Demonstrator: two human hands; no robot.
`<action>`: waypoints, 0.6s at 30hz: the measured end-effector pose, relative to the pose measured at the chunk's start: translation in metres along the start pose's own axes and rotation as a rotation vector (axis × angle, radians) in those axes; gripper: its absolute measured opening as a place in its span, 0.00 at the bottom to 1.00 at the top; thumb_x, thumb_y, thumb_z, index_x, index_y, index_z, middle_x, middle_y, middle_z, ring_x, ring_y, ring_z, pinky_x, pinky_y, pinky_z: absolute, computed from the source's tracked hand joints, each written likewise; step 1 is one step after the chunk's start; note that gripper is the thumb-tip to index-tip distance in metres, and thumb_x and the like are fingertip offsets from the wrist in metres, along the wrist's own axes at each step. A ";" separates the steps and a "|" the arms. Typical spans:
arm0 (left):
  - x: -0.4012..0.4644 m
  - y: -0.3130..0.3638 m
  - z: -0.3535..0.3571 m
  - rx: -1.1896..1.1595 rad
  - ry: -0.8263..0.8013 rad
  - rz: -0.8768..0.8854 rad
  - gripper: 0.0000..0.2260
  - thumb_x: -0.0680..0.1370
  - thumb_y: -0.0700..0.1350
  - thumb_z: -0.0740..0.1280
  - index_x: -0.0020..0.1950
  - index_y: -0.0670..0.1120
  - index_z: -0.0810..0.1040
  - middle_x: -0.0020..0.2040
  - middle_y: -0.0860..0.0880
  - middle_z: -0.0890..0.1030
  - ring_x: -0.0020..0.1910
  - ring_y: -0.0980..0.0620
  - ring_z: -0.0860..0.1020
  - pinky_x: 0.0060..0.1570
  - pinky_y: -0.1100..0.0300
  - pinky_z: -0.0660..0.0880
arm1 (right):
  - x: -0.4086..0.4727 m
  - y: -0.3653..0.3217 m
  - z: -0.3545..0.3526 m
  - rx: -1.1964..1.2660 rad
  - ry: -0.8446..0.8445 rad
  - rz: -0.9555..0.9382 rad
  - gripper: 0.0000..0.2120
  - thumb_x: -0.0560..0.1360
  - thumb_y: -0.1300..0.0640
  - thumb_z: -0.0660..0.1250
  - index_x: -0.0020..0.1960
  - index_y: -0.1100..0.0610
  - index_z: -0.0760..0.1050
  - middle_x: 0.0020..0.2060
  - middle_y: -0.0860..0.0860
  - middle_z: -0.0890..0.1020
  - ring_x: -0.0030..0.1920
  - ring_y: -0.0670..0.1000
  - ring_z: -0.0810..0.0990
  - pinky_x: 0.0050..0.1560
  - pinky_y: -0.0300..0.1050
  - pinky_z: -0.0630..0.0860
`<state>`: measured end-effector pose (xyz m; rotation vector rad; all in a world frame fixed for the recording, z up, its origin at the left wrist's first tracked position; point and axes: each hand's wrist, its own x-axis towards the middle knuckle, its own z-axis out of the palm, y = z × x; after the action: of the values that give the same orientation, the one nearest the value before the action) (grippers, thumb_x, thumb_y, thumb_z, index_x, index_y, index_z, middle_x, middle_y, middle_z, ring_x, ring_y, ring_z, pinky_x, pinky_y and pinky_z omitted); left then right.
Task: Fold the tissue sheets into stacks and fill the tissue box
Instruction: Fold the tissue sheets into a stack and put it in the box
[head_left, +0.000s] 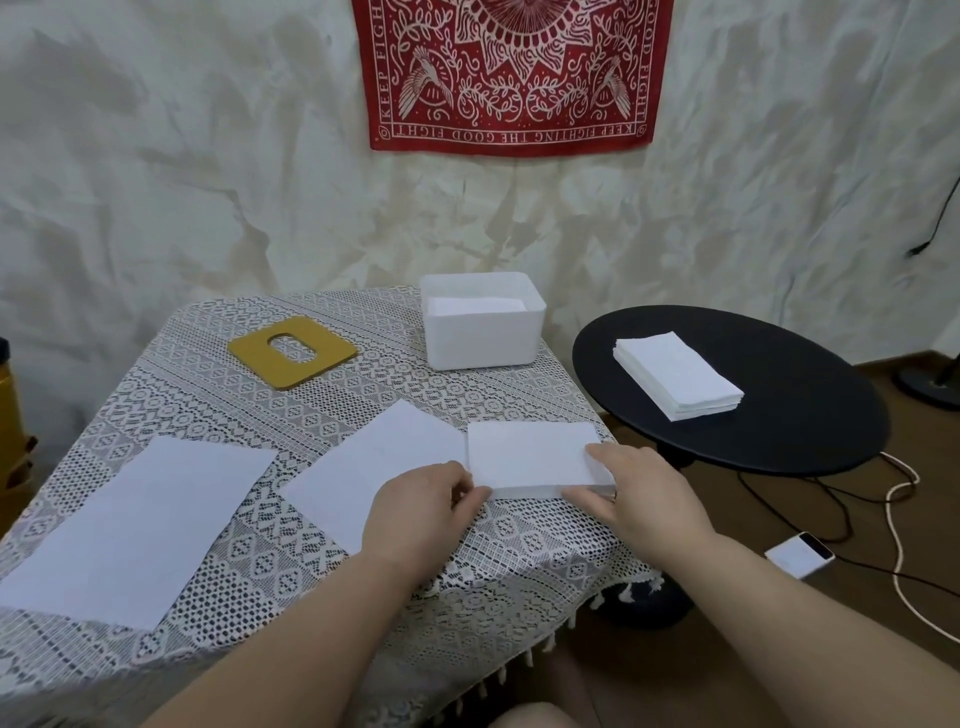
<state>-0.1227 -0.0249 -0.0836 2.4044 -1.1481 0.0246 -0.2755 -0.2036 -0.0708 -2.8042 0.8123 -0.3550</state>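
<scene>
A folded stack of white tissues (530, 452) lies near the right front of the lace-covered table (322, 415). My left hand (421, 509) pinches its near left corner, and my right hand (639, 493) grips its near right corner, thumb under the edge. Two unfolded tissue sheets lie flat to the left, one in the middle (363, 467) and one at the far left (140, 525). The white tissue box (483, 338) stands open at the back of the table with tissues inside. Its yellow lid (293, 351), with an oval slot, lies flat to the left of the box.
A round black side table (779, 441) on the right carries another stack of tissues (675, 376). Cables and a white phone (800, 553) lie on the wooden floor beneath it. A yellow object sits at the left edge. A red bandana hangs on the wall.
</scene>
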 end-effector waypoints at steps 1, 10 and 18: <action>0.000 0.000 0.000 -0.005 0.001 -0.006 0.12 0.78 0.59 0.59 0.53 0.54 0.76 0.46 0.56 0.81 0.45 0.56 0.77 0.46 0.58 0.75 | 0.000 -0.001 0.000 -0.006 -0.015 -0.003 0.31 0.74 0.35 0.58 0.71 0.51 0.64 0.67 0.47 0.71 0.62 0.50 0.68 0.58 0.43 0.68; 0.001 -0.001 0.004 -0.017 0.030 0.030 0.16 0.81 0.55 0.56 0.68 0.53 0.69 0.56 0.50 0.77 0.57 0.52 0.72 0.51 0.57 0.70 | 0.003 -0.007 0.001 -0.142 -0.067 -0.066 0.29 0.77 0.34 0.47 0.74 0.46 0.58 0.77 0.48 0.47 0.76 0.52 0.44 0.75 0.52 0.49; 0.004 -0.007 0.009 -0.052 0.057 0.030 0.15 0.81 0.49 0.58 0.67 0.54 0.70 0.59 0.53 0.79 0.57 0.53 0.75 0.56 0.57 0.71 | 0.025 -0.053 0.018 0.063 -0.116 -0.285 0.23 0.80 0.43 0.57 0.73 0.49 0.63 0.74 0.45 0.62 0.75 0.46 0.56 0.72 0.42 0.52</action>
<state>-0.1162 -0.0278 -0.0939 2.3264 -1.1447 0.0718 -0.2238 -0.1710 -0.0700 -2.8507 0.3708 -0.2525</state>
